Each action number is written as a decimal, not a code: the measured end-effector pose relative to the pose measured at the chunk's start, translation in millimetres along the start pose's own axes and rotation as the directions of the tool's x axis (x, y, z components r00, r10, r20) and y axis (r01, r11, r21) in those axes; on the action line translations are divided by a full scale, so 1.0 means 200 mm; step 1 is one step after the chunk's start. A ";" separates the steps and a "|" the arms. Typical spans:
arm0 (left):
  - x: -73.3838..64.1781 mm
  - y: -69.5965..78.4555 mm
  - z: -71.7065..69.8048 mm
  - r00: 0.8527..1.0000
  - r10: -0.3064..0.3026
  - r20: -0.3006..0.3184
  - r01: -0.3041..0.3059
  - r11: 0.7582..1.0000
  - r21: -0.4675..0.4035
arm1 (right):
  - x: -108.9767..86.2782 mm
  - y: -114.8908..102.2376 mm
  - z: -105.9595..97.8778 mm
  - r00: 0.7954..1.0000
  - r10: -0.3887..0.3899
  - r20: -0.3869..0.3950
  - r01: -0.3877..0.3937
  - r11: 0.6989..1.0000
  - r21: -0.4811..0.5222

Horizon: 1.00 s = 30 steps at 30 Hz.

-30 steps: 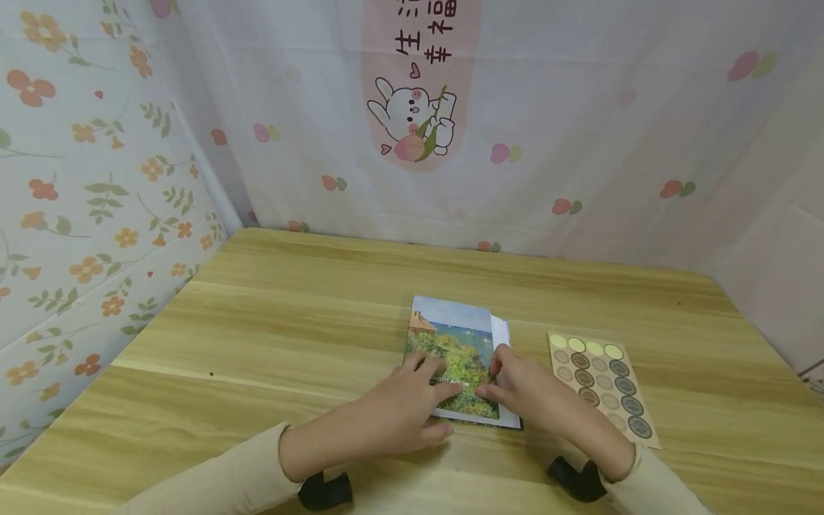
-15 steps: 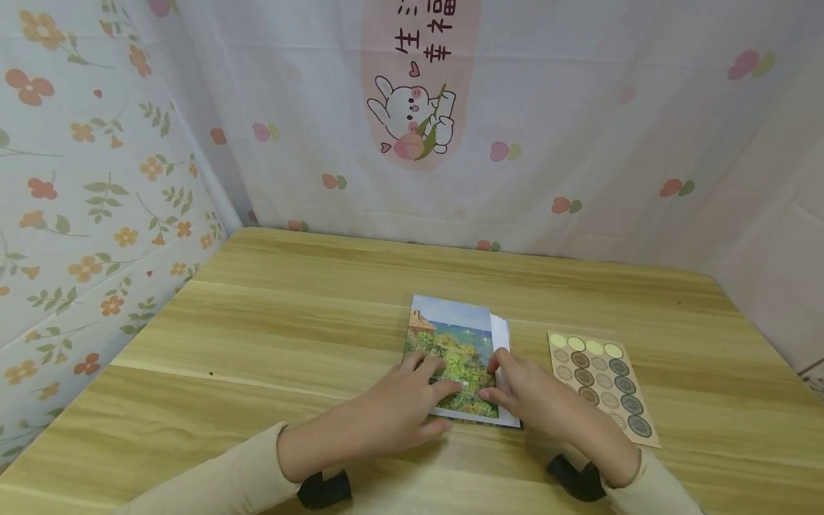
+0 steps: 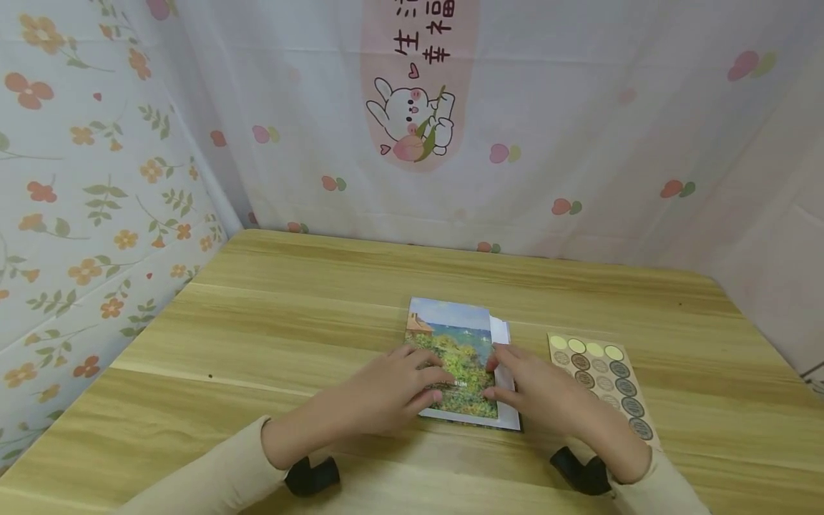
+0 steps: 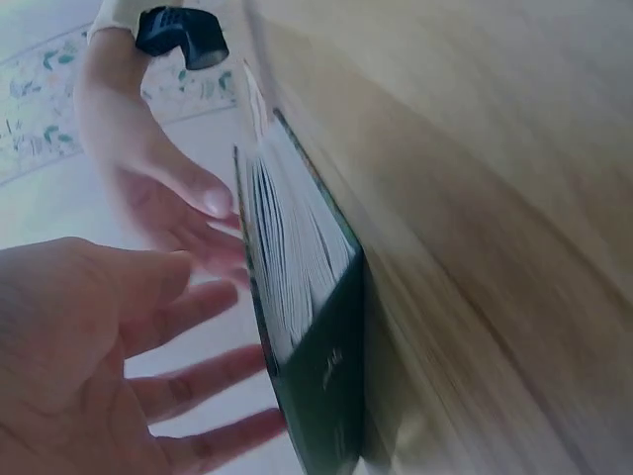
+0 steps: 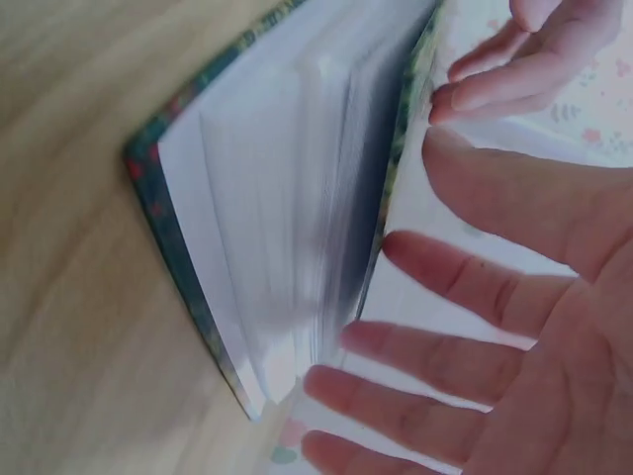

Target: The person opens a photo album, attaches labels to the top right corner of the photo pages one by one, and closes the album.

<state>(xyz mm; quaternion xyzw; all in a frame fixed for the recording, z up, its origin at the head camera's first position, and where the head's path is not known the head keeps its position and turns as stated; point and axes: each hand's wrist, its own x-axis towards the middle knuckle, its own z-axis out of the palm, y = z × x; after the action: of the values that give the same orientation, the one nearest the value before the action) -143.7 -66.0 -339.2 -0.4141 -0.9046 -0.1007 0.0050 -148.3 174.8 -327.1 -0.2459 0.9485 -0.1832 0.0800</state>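
Note:
A small photo album (image 3: 450,329) with a painted seaside garden on its cover lies on the wooden table. Its white pages (image 5: 257,198) stick out past the cover on the right, and its dark green spine (image 4: 331,376) shows in the left wrist view. My left hand (image 3: 386,390) rests its fingertips on the cover's lower left part, fingers loosely spread. At the cover's right edge, my right hand (image 3: 553,393) touches with thumb and fingertips; in the right wrist view its fingers are fairly straight and spread. Neither hand is curled round the album.
A tan sheet of round stickers (image 3: 605,368) lies right of the album, partly behind the right forearm. Black wrist devices (image 3: 582,472) sit under both wrists. Patterned cloth (image 3: 309,107) hangs behind and beside the wooden table (image 3: 290,315).
My left hand has shifted slightly left, and its thumb has moved up onto the cover. My right hand has eased slightly right. The album stays nearly in place.

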 end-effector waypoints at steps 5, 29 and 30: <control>0.00 -0.06 -0.01 0.999 -0.007 -0.035 0.005 0.999 -0.045 | -0.01 0.01 -0.02 0.993 -0.103 -0.060 0.098 0.992 -0.080; -0.07 -0.15 -0.03 0.990 -0.137 -0.035 0.140 0.986 0.096 | -0.02 0.09 -0.04 0.980 -0.122 -0.155 0.088 0.974 -0.208; -0.07 -0.15 -0.02 0.990 -0.136 -0.032 0.138 0.986 0.098 | -0.03 0.10 -0.04 0.983 -0.108 -0.147 0.076 0.975 -0.209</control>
<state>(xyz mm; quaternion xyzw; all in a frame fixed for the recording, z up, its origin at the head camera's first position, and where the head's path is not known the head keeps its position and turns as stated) -157.3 -96.2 -341.0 -0.3488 -0.9347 -0.0606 0.0303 -154.0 195.7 -327.9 -0.2812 0.9531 -0.1078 -0.0294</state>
